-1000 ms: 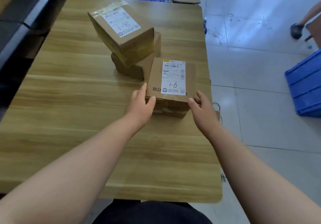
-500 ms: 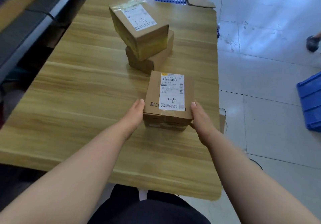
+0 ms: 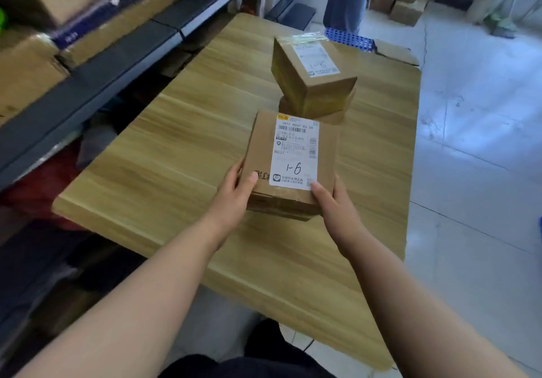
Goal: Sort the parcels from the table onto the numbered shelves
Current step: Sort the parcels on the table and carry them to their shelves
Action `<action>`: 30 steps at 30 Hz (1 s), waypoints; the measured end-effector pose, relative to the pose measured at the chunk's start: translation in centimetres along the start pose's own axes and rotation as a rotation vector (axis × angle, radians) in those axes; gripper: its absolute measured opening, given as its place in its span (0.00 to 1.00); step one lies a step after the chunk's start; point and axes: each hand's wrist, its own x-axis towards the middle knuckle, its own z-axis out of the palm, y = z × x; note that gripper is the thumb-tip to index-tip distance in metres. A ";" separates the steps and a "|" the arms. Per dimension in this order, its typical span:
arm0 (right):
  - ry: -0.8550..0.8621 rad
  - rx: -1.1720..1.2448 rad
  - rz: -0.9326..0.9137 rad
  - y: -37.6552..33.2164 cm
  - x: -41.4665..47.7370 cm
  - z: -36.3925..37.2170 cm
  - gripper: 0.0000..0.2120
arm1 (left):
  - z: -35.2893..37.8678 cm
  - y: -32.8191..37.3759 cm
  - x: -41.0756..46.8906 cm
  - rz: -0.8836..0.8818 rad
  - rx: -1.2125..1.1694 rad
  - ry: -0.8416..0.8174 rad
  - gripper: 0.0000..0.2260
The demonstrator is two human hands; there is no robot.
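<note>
Two-handed hold on the flat cardboard parcel [image 3: 262, 149], over the near right part of the wooden counter [image 3: 164, 178] and seemingly lifted just clear of it. Near left corner taken by the left hand [image 3: 234, 193], near right corner by the right hand [image 3: 331, 204]. On both, fingers [image 3: 238, 172] grasping the box, with thumbs on top and the rest along the sides or beneath. Reads "1-6" by hand on the white shipping label [image 3: 296, 149].

Hold that label face-up and level, ready to check against the shelf marks. Press both thumbs down firmly when turning left toward the metal shelves [image 3: 117, 64]. Look there for the matching number, too blurred to read from here. Lift straight up before swinging, to clear the two stacked parcels [image 3: 313, 78] just behind. Leave those for later trips.
</note>
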 end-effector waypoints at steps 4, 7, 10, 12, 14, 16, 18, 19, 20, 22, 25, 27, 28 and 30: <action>-0.121 -0.022 -0.079 -3.3 -2.3 6.3 0.25 | -7.2 1.0 -3.8 0.042 -0.123 0.149 0.15; -0.229 -0.067 -0.122 -5.6 -5.0 12.0 0.23 | -13.7 0.5 -7.8 0.043 -0.170 0.244 0.19; -0.353 -0.091 -0.163 -6.9 -8.6 18.3 0.20 | -20.2 -0.8 -12.7 0.042 -0.178 0.357 0.20; -0.440 -0.111 -0.179 -7.2 -11.0 22.5 0.20 | -24.1 -2.1 -16.2 0.008 -0.160 0.434 0.20; -0.528 -0.142 -0.185 -7.3 -13.3 26.5 0.23 | -27.6 -3.6 -19.7 -0.028 -0.155 0.513 0.20; -0.628 -0.173 -0.215 -7.3 -15.8 30.4 0.27 | -30.7 -5.0 -23.4 -0.056 -0.165 0.592 0.22; -0.734 -0.207 -0.245 -7.2 -18.3 34.1 0.30 | -33.3 -6.4 -27.0 -0.075 -0.199 0.672 0.25; -0.794 -0.236 -0.254 -7.3 -19.5 35.7 0.30 | -34.4 -7.1 -28.7 -0.085 -0.215 0.712 0.26; -0.859 -0.263 -0.263 -7.4 -20.8 37.3 0.29 | -35.3 -7.8 -30.4 -0.093 -0.234 0.759 0.27; -0.993 -0.310 -0.281 -7.6 -22.9 39.9 0.29 | -36.7 -9.0 -33.6 -0.097 -0.288 0.860 0.27; -1.142 -0.392 -0.323 -8.0 -25.1 43.6 0.31 | -37.8 -10.4 -37.5 -0.086 -0.397 1.005 0.26; -1.224 -0.429 -0.359 -7.9 -26.2 46.4 0.31 | -38.1 -11.2 -39.5 -0.087 -0.463 1.130 0.24; -1.271 -0.451 -0.377 -7.9 -26.8 47.7 0.29 | -38.2 -11.5 -40.3 -0.087 -0.490 1.195 0.23; -1.369 -0.497 -0.396 -8.0 -28.4 50.4 0.27 | -38.4 -12.1 -42.0 -0.087 -0.536 1.321 0.23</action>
